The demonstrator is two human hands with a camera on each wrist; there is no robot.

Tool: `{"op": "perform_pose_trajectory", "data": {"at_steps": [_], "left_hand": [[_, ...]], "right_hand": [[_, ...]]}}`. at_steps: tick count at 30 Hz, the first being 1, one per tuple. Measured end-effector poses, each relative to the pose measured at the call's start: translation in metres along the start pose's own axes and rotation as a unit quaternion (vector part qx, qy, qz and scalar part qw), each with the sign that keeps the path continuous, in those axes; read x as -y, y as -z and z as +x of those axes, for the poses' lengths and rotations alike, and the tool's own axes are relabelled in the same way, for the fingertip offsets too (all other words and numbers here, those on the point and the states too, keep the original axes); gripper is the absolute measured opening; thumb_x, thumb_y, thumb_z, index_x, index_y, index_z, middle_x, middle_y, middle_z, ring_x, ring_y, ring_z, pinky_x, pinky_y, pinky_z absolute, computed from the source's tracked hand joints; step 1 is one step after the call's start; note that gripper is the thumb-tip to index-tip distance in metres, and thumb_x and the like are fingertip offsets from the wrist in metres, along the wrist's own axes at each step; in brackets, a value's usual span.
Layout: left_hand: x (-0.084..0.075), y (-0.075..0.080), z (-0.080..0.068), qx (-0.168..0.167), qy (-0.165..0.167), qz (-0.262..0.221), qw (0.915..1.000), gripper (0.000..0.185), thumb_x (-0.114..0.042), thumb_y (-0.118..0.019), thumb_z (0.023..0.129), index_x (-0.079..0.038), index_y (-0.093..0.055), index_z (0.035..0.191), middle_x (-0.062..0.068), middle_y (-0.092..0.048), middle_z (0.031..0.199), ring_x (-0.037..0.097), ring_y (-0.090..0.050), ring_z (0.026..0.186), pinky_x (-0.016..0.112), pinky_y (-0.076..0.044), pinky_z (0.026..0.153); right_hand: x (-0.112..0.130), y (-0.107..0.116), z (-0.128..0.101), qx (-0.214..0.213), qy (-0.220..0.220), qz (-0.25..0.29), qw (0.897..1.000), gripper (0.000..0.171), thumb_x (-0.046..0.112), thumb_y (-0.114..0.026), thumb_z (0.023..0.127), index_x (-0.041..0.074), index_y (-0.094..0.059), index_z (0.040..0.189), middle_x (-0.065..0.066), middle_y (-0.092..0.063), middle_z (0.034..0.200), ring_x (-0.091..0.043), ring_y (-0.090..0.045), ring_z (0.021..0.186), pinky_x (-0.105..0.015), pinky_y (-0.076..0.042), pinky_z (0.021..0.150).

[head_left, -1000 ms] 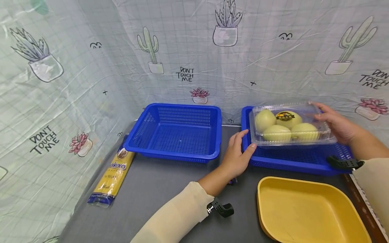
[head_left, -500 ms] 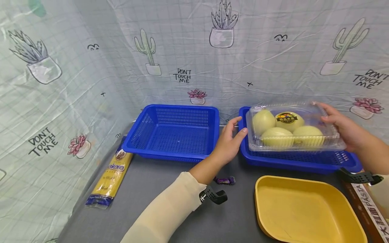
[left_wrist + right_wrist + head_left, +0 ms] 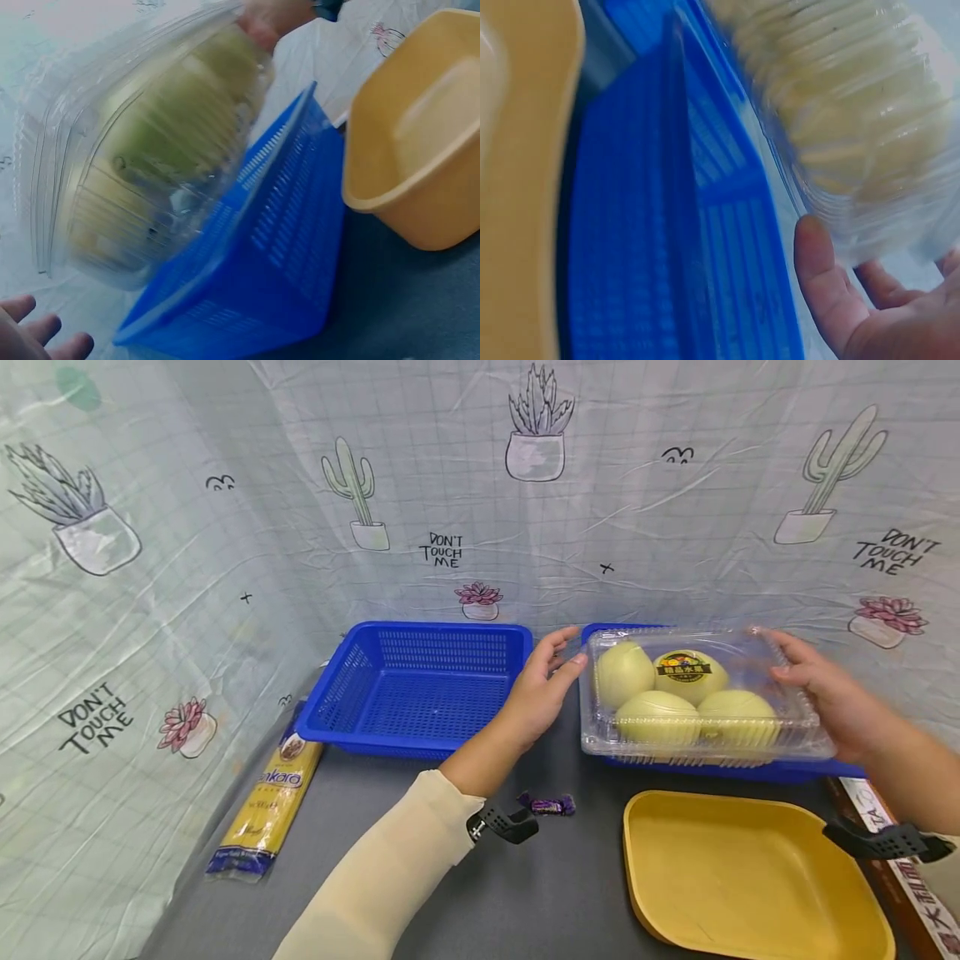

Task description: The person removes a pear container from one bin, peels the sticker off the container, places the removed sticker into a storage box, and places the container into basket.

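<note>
A clear box (image 3: 705, 702) with four pale green fruits inside is held up over a blue basket (image 3: 750, 768), which it mostly hides. The right hand (image 3: 825, 693) grips the box's right end, fingers curled around the edge. The left hand (image 3: 540, 689) is just beside the box's left end with fingers straight and spread; whether they touch it is hard to tell. Left of the box sits a second blue basket (image 3: 420, 689). In front of the box is a yellow tub (image 3: 750, 877), cut off at the bottom. A small purple candy (image 3: 547, 803) and a noodle pack (image 3: 266, 806) lie on the worktop (image 3: 450, 902).
</note>
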State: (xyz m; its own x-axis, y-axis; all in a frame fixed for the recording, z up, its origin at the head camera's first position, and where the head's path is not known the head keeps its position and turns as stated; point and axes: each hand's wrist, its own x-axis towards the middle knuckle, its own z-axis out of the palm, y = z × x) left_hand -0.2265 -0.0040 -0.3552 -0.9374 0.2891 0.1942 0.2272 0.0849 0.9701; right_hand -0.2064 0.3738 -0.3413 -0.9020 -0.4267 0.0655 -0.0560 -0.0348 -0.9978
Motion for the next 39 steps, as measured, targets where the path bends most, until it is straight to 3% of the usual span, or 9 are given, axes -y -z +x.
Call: {"op": "perform_pose_trajectory", "data": {"at_steps": [5, 16, 22, 29, 39], "left_hand": [[-0.006, 0.008, -0.003, 0.011, -0.011, -0.015, 0.9998, 0.051, -0.034, -0.055, 0.112, -0.023, -0.046, 0.161, 0.007, -0.035, 0.169, 0.032, -0.037, 0.155, 0.056, -0.037, 0.121], [-0.012, 0.039, -0.024, 0.048, -0.022, -0.026, 0.9983, 0.047, -0.028, -0.055, 0.112, -0.021, -0.048, 0.159, -0.001, -0.039, 0.166, 0.029, -0.037, 0.154, 0.055, -0.033, 0.123], [-0.015, 0.06, -0.04, 0.044, -0.013, 0.001, 0.9989, 0.046, -0.026, -0.056, 0.112, -0.022, -0.049, 0.158, -0.003, -0.042, 0.165, 0.026, -0.037, 0.154, 0.058, -0.033, 0.122], [-0.017, 0.087, -0.055, 0.032, -0.024, 0.014, 0.9991, 0.045, -0.023, -0.056, 0.112, -0.021, -0.051, 0.157, -0.001, -0.044, 0.164, 0.025, -0.039, 0.152, 0.059, -0.035, 0.121], [-0.009, 0.123, -0.082, 0.024, -0.024, 0.0, 0.9994, 0.047, -0.015, -0.052, 0.112, -0.008, -0.045, 0.158, 0.011, -0.044, 0.164, 0.033, -0.04, 0.152, 0.06, -0.031, 0.122]], "right_hand": [[0.001, -0.026, -0.009, 0.004, -0.004, 0.056, 0.998, 0.053, 0.01, -0.026, 0.114, 0.033, -0.036, 0.16, 0.007, -0.063, 0.139, -0.02, -0.073, 0.107, -0.042, -0.065, 0.078], [-0.006, -0.082, -0.017, -0.064, -0.022, -0.002, 0.998, 0.054, 0.019, -0.04, 0.112, 0.036, -0.03, 0.162, 0.008, -0.047, 0.147, -0.012, -0.063, 0.116, -0.032, -0.061, 0.087], [-0.009, -0.112, -0.015, -0.068, -0.026, 0.006, 0.997, 0.057, 0.015, -0.046, 0.109, 0.035, -0.031, 0.161, 0.005, -0.053, 0.141, -0.014, -0.065, 0.114, -0.032, -0.06, 0.087], [-0.004, -0.146, -0.007, -0.064, -0.03, 0.01, 0.997, 0.065, 0.011, -0.044, 0.107, 0.03, -0.024, 0.166, -0.009, -0.037, 0.147, -0.017, -0.061, 0.118, -0.034, -0.061, 0.088], [-0.006, -0.185, 0.001, -0.069, -0.04, 0.024, 0.997, 0.071, 0.008, -0.046, 0.105, 0.022, -0.02, 0.17, -0.02, -0.034, 0.149, -0.019, -0.062, 0.113, -0.034, -0.061, 0.085]]}}
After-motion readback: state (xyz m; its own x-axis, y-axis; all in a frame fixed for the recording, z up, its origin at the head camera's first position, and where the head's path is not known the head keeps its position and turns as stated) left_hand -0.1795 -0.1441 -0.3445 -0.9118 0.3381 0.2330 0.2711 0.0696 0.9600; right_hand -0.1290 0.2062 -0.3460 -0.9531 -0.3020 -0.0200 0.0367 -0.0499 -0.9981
